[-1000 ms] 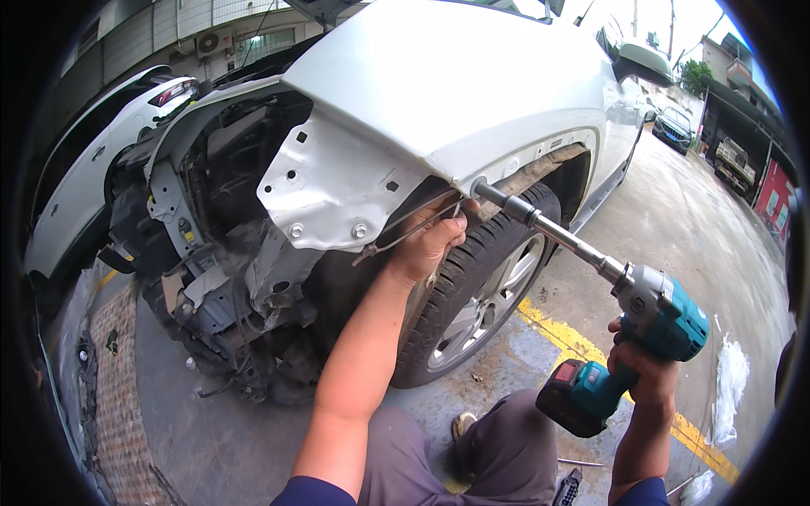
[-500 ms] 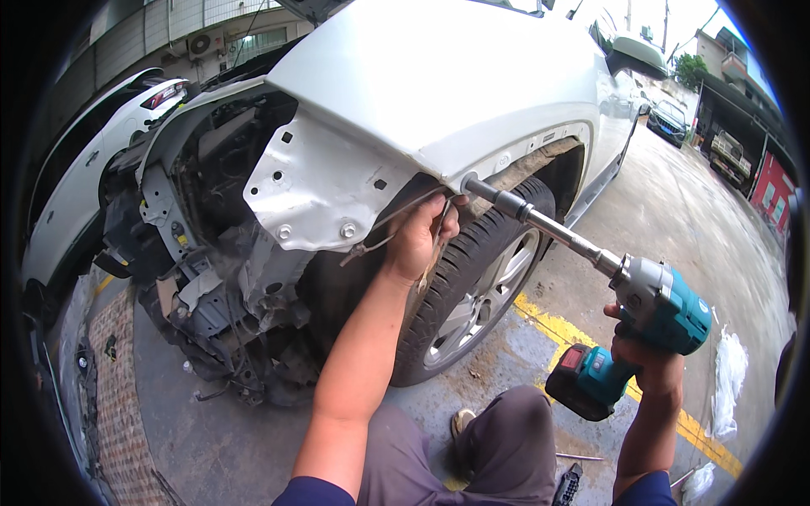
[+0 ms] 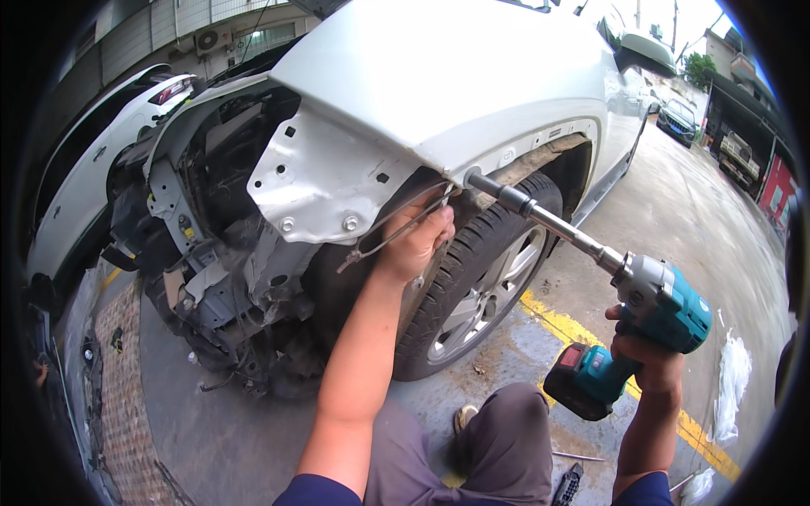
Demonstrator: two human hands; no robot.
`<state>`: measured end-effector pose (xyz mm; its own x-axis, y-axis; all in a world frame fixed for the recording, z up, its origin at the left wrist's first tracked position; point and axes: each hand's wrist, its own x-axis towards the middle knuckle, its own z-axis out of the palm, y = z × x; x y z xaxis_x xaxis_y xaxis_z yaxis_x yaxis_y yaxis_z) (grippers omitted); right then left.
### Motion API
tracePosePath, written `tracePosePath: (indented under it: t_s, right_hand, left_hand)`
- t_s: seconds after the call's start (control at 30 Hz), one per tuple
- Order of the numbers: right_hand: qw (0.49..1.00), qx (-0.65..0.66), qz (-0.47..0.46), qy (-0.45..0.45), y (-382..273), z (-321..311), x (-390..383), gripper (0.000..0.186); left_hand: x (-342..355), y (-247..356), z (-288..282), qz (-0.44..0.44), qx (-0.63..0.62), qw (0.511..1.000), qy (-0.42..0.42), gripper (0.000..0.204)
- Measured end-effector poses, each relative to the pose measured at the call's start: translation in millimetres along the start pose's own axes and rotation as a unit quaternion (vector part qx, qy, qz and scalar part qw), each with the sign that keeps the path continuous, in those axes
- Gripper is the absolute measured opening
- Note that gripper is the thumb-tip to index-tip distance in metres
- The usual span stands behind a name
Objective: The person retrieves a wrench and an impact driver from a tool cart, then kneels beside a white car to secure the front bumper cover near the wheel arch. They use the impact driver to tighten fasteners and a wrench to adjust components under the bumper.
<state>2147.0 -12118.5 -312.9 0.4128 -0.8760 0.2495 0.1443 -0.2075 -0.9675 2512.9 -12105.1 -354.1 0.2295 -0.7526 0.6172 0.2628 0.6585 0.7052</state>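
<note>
My right hand (image 3: 648, 358) grips the handle of a teal cordless impact wrench (image 3: 671, 308), its black battery hanging at the left. A long chrome extension with a grey socket (image 3: 512, 200) runs up and left from it to the lower front corner of the white fender (image 3: 422, 101). Just left of the socket tip, my left hand (image 3: 415, 240) is closed below the fender edge, in front of the tire (image 3: 451, 295). A thin looped cable (image 3: 371, 247) passes over its fingers, which close on it. Some of these fingers are hidden behind the cable and fender corner.
Left of my arm is the car's stripped front, with a bare metal bracket (image 3: 316, 181) and loose dark parts. Another white car (image 3: 80, 190) stands beyond. A patterned mat (image 3: 126, 371), a dark tool (image 3: 568, 485) and clear plastic film (image 3: 730, 388) lie on the ground.
My left hand has turned and dropped slightly at the fender corner, and more of the cable loop shows across it. The wrench and socket hold nearly the same place.
</note>
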Motion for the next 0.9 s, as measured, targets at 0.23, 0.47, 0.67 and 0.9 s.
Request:
tracePosePath:
  t_s: [0.23,0.47,0.67,0.9]
  right_hand:
    - [0.999,0.035,-0.003,-0.006,-0.6,9.4,1.7,0.062]
    - [1.0,0.027,-0.005,0.002,3.5,2.4,-2.7,0.063]
    - [1.0,0.015,0.011,-0.021,2.7,2.1,2.4,0.066]
    - [0.999,-0.045,0.005,-0.027,-8.8,-1.0,7.3,0.068]
  left_hand:
    - [10.4,-8.2,-2.5,-0.011,0.012,0.998,0.066,0.02]
    - [12.2,4.1,4.4,-0.057,0.014,0.998,-0.011,0.024]
    - [10.9,5.5,-8.9,-0.027,0.03,0.998,-0.038,0.022]
    - [8.7,10.2,-13.1,-0.102,-0.013,0.991,-0.082,0.026]
